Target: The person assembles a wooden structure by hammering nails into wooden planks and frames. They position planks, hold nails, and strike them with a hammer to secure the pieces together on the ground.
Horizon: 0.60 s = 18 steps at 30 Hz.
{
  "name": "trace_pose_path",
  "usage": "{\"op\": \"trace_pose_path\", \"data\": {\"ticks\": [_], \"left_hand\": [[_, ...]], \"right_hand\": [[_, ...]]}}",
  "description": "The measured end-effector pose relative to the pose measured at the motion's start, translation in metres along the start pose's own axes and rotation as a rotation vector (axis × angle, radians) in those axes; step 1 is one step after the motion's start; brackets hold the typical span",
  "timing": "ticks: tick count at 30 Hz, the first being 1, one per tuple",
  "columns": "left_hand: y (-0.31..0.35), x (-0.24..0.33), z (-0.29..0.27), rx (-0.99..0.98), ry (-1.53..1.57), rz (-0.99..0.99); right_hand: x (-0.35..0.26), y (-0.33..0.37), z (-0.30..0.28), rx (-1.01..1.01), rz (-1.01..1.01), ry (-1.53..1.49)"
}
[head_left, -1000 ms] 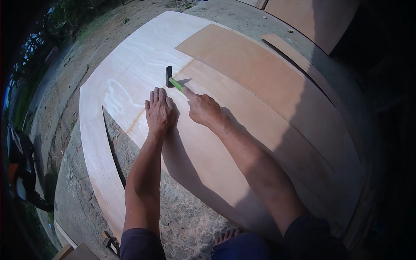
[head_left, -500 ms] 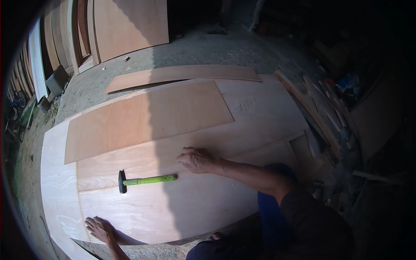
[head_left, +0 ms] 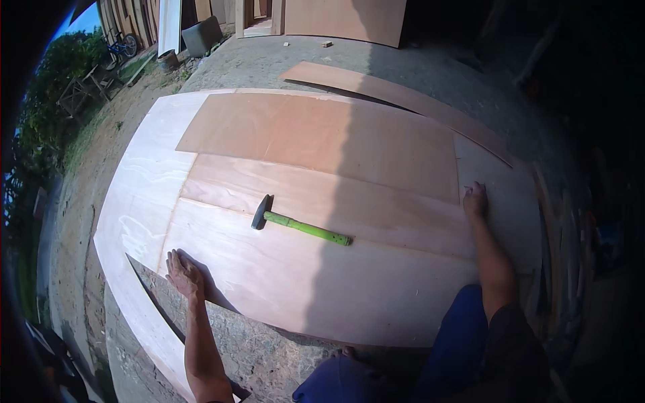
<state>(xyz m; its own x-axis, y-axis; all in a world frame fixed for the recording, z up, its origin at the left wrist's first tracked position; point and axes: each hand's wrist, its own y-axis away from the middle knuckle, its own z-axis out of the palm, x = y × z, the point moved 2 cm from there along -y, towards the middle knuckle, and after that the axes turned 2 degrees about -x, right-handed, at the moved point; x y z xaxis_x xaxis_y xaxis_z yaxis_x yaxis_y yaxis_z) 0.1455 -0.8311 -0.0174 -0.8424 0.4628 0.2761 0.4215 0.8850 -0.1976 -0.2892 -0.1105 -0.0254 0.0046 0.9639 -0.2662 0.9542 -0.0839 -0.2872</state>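
Observation:
A hammer with a bright green handle and a dark head lies flat on stacked plywood sheets spread over the ground. My left hand presses flat, fingers spread, on the near left corner of the top pale sheet. My right hand rests on the right edge of the sheets, far from the hammer, fingers curled over the edge. Neither hand holds the hammer. A darker brown sheet lies on the far part of the stack.
A long narrow plywood strip lies on the concrete beyond the stack. More boards lean against a wall at the back. Thin wood offcuts pile up on the right. Rough ground shows below the near edge.
My right hand has let go of the hammer, which now lies on the sheet. Both hands have spread apart to the sheet's left corner and right edge, and my view has swung round.

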Motion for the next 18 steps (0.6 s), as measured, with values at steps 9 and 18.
{"op": "trace_pose_path", "data": {"ticks": [9,18], "left_hand": [[0.124,0.092,-0.031,-0.183,1.206,0.030],[0.184,0.156,-0.048,-0.652,2.049,-0.295]], "right_hand": [[-0.162,0.082,-0.027,-0.279,-0.433,-0.419],[-0.416,0.272,-0.082,-1.038,-0.746,-0.857]]}}
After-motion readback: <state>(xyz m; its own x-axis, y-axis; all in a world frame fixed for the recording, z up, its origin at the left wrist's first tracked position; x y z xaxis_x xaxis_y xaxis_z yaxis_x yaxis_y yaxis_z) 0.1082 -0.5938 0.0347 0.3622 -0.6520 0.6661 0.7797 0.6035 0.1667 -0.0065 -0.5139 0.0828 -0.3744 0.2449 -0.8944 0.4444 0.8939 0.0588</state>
